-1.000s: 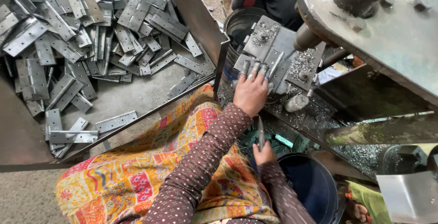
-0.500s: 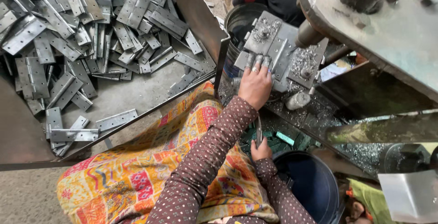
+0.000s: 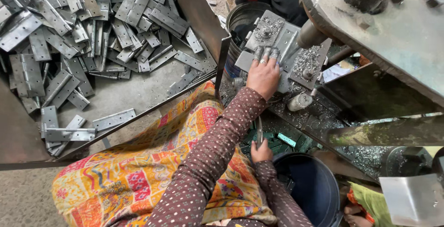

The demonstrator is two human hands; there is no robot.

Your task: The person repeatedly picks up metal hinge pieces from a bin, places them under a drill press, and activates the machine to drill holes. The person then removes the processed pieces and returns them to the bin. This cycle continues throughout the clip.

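Beside the tray (image 3: 27, 148) of grey flat hinges (image 3: 60, 23) (dull steel), left hand (image 3: 264, 74) fingers press flat the machine plate (image 3: 273, 35); right hand (image 3: 262, 152) grips a thin metal strip (image 3: 259, 132).

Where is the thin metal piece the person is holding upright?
In the head view, the thin metal strip stands low and centre-right, gripped by the right hand, just below the left hand on the jig plate and above the dark bucket.

The hinges (image 3: 69, 33) are dull grey sheet metal, faintly shiny. The plate (image 3: 282, 42) under the left hand (image 3: 263, 76) is rough metal strewn with bright shavings. The sleeve (image 3: 217, 153) is matt dotted cloth; the bucket (image 3: 314, 190) is smooth plastic.
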